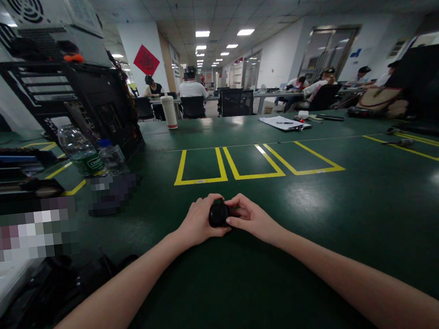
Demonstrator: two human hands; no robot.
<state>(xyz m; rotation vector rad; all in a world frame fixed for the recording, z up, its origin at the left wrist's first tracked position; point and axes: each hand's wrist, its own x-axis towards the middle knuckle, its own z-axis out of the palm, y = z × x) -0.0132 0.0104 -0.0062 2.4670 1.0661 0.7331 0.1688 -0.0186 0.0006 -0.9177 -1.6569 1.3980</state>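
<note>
A small round black object (218,213) sits between both my hands, just above the green table (325,200), near its middle. My left hand (198,221) wraps its fingers around the object's left side. My right hand (248,216) pinches the object's right side with thumb and fingertips. What the black object is I cannot make out. Both forearms stretch in from the bottom edge.
Yellow taped rectangles (239,163) mark the table beyond my hands. Plastic water bottles (83,152) and an open black computer case (91,99) stand at the left. A white cup (169,112) and a clipboard (283,122) lie farther back. Dark gear (59,286) lies at lower left. Seated people work at far tables.
</note>
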